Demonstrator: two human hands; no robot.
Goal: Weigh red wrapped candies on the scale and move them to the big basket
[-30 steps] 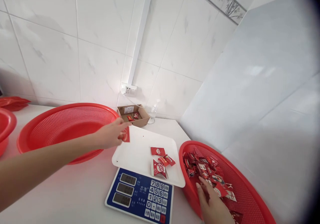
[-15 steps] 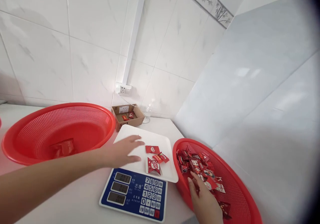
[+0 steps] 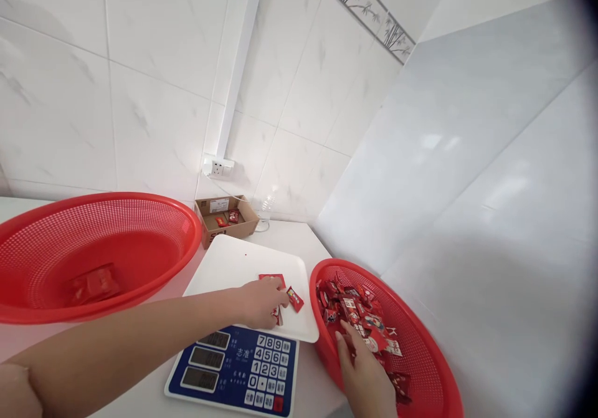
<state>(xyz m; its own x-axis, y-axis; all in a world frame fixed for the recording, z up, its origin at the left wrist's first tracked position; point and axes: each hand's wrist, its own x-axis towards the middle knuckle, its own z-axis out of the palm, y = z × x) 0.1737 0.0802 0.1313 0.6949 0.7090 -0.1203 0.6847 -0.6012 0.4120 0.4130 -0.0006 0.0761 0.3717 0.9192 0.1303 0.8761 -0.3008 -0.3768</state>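
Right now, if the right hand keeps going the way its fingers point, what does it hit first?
Probably the red wrapped candies piled in the red mesh plastic basket; the right hand points into them, fingertips about touching, though depth is unclear.

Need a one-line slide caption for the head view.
Left hand on red candy packets on scale tray; right hand in red basket of packets.
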